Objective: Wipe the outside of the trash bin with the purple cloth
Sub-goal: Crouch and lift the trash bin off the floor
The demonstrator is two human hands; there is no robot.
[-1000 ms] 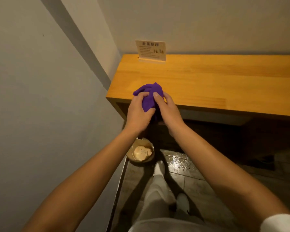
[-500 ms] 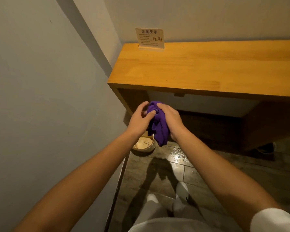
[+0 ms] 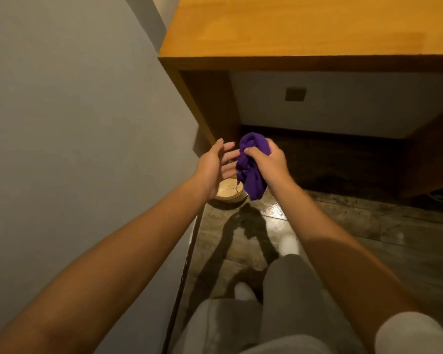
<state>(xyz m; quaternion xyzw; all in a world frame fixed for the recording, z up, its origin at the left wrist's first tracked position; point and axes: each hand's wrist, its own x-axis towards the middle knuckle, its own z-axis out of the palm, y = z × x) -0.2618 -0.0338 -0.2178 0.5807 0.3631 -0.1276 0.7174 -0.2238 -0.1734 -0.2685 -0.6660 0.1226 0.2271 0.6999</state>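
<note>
My right hand (image 3: pixel 269 162) grips the bunched purple cloth (image 3: pixel 251 169), which hangs down from the fist. My left hand (image 3: pixel 216 164) is just left of the cloth, fingers spread, holding nothing. Below both hands a small round trash bin (image 3: pixel 230 194) with a pale lining stands on the floor in the corner under the desk. My hands and the cloth hide most of it; only its near rim and part of its inside show.
A wooden desk (image 3: pixel 304 34) juts out above the bin, its side panel (image 3: pixel 207 106) just behind my hands. A grey wall (image 3: pixel 74 123) closes the left side. The tiled floor (image 3: pixel 368 231) looks wet. My legs and white shoes (image 3: pixel 288 245) are below.
Both hands have come down from the desk top to under its edge, above the bin. My left hand has let go of the cloth and opened; the right still holds it.
</note>
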